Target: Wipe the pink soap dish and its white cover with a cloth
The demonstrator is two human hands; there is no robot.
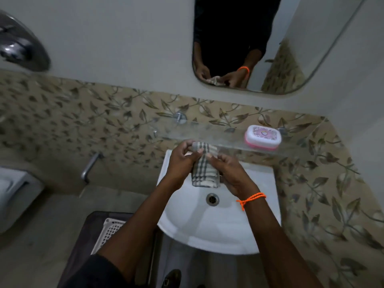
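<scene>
The pink soap dish (262, 144) stands closed on the right part of a clear glass shelf (228, 140), its white cover (262, 134) with a pink print on top. Over the sink I hold a folded grey-and-white checked cloth (204, 171) in both hands. My left hand (182, 161) pinches the cloth's upper end. On the cloth's right side, my right hand (230, 173) grips it; an orange thread is tied round that wrist. Both hands are to the left of the dish and below it, apart from it.
A white sink (207, 229) with a metal drain (212, 199) lies under my hands. A mirror (249, 38) hangs on the wall above the shelf. A metal pipe (89, 167) juts out at the left. A white lattice basket (108, 231) sits on the floor.
</scene>
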